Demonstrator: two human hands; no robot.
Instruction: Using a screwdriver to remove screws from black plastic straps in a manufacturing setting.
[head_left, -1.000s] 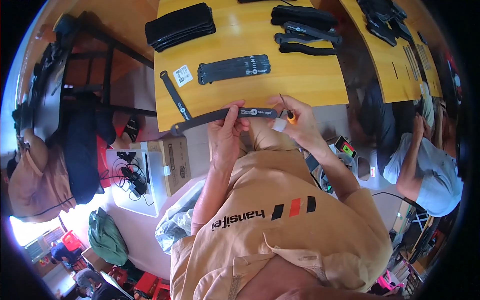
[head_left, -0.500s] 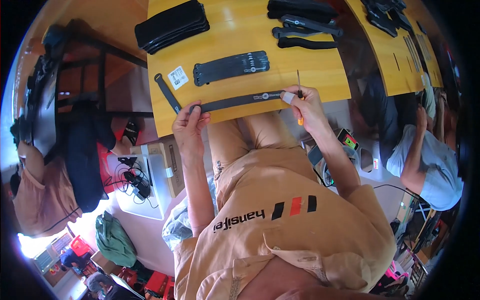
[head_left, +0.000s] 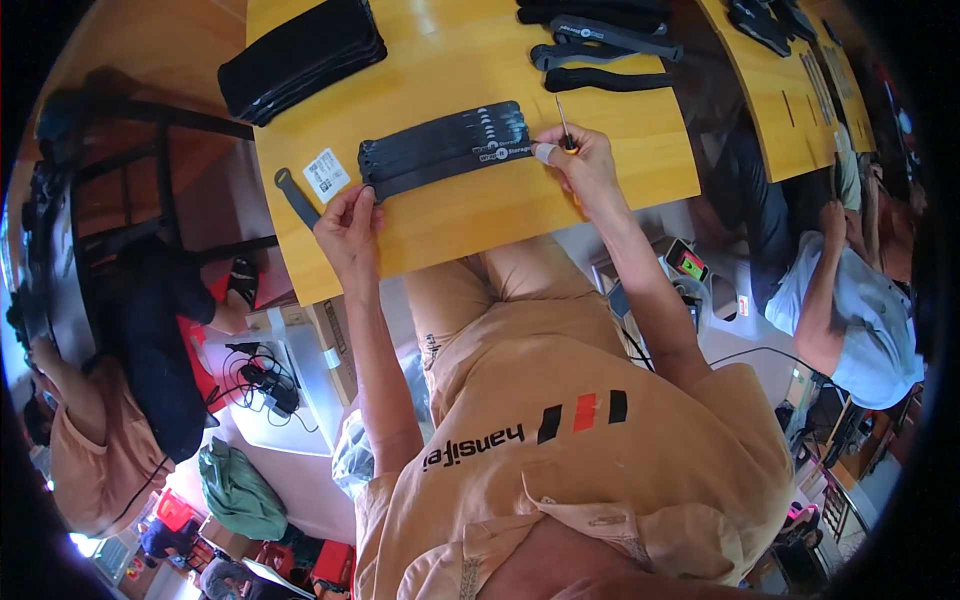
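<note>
A flat black strap [head_left: 430, 178] with pale print near its right end is stretched between my hands along the near side of an overlapping row of black straps [head_left: 425, 140]. My left hand [head_left: 348, 228] pinches its left end. At the other end my right hand [head_left: 588, 172] grips the strap between thumb and finger. That hand also keeps hold of a thin-shafted tool with a black and yellow handle [head_left: 571, 144], its metal shaft pointing away from me; whether it is an awl or a screwdriver I cannot tell.
A white printed label [head_left: 325, 175] and a single looped strap [head_left: 297, 198] lie left of the row on the yellow table [head_left: 450, 235]. Black stacks [head_left: 300, 60] and loose straps [head_left: 610, 78] are farther back. Other people sit at both sides.
Both hands have moved away from me and slightly left, carrying the strap from the table's near edge up against the row. My view has shifted a little.
</note>
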